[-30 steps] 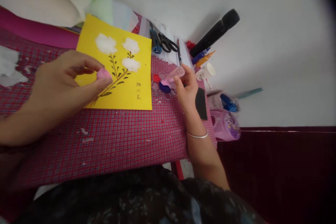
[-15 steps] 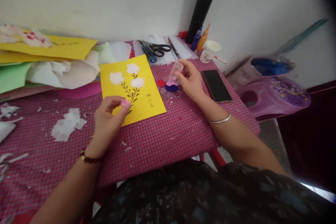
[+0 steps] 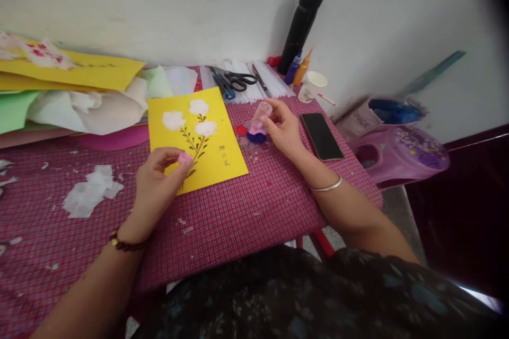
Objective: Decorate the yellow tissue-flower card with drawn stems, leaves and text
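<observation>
My left hand [image 3: 154,185] pinches a small pink cap [image 3: 185,158] over the lower left part of a yellow card [image 3: 234,161]. White fluffy flowers [image 3: 205,127] with painted dark stems and leaves decorate this card, beside a few written characters. My right hand [image 3: 285,131] grips a small translucent pink paint bottle [image 3: 261,114], tilted with its base up and its mouth down. Below the mouth lies a clear palette [image 3: 252,148] with dark blue paint [image 3: 256,138] and red paint [image 3: 241,130] in it. Whether the bottle touches the palette I cannot tell.
Scissors [image 3: 238,81] lie behind the card. A purple bottle, an orange bottle [image 3: 302,69] and a paper cup [image 3: 313,85] stand at the back right, near a phone [image 3: 322,136]. White paper pieces [image 3: 93,190] and stacked papers [image 3: 115,106] are on the left.
The whole view has shifted slightly. Both hands keep their grips on the cap and the bottle, and the bottle seems a little lower over the blue paint.
</observation>
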Demonstrator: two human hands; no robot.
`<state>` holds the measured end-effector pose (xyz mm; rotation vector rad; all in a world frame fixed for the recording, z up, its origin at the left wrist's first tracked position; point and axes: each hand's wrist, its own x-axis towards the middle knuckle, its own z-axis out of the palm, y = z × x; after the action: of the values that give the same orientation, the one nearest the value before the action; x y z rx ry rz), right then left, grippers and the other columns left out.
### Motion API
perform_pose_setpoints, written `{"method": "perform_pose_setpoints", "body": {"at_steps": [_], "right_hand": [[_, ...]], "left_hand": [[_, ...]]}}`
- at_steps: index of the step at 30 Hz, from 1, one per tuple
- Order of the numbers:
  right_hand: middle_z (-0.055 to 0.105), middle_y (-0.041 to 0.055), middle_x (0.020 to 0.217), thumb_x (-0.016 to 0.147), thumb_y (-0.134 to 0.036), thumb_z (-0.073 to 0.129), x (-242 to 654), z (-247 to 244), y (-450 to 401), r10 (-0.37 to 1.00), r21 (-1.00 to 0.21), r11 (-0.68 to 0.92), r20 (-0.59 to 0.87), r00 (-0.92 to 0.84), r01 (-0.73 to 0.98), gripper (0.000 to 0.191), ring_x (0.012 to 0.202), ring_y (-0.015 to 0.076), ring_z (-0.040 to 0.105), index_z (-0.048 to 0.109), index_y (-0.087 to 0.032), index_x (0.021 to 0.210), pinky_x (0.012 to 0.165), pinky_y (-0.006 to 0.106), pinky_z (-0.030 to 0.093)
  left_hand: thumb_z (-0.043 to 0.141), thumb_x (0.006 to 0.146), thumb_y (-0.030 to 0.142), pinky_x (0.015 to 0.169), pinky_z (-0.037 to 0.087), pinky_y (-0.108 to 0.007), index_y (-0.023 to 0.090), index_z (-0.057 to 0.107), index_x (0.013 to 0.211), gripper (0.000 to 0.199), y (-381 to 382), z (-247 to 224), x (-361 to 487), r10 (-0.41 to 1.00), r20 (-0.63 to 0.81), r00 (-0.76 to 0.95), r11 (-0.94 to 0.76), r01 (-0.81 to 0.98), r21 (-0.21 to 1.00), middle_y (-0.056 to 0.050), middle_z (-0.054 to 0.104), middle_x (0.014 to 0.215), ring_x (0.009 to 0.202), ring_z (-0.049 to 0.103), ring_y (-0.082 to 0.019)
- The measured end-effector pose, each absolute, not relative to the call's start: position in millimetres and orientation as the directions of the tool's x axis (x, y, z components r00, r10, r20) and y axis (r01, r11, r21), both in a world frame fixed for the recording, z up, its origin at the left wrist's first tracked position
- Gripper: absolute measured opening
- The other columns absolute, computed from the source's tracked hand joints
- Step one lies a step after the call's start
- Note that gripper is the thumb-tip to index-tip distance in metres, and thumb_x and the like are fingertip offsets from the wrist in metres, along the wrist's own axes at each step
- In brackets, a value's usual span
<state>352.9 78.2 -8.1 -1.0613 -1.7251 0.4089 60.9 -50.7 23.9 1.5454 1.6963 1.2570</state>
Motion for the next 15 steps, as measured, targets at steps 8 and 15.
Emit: {"method": "perform_pose_setpoints", "body": {"at_steps": [8, 15], "right_hand": [[0.069, 0.0043, 0.115, 0.089, -0.034, 0.06, 353.1, -8.6, 78.5, 0.826, -0.701, 0.536, 0.551, -0.121, 0.47, 0.044, 0.08, 0.0177, 0.063, 0.056, -0.028, 0.133, 0.077, 0.04, 0.057], [0.068, 0.0047, 0.125, 0.088, -0.029, 0.061, 351.7, -5.0, 74.5, 0.834, -0.703, 0.531, 0.531, -0.149, 0.473, 0.046, 0.085, 0.0186, 0.066, 0.057, -0.028, 0.134, 0.083, 0.042, 0.058]], "left_hand": [[0.072, 0.081, 0.04, 0.096, 0.055, -0.038, 0.017, 0.069, 0.092, 0.025, -50.2, 23.4, 59.7, 0.957, 0.196, -0.215, -0.071, 0.481, 0.874, -0.006, 0.072, 0.098, 0.093, 0.068, -0.018], [0.072, 0.082, 0.043, 0.094, 0.054, -0.041, 0.02, 0.069, 0.092, 0.026, -49.9, 19.4, 57.3, 0.961, 0.193, -0.2, -0.075, 0.483, 0.873, -0.006, 0.073, 0.098, 0.093, 0.069, -0.02]]}}
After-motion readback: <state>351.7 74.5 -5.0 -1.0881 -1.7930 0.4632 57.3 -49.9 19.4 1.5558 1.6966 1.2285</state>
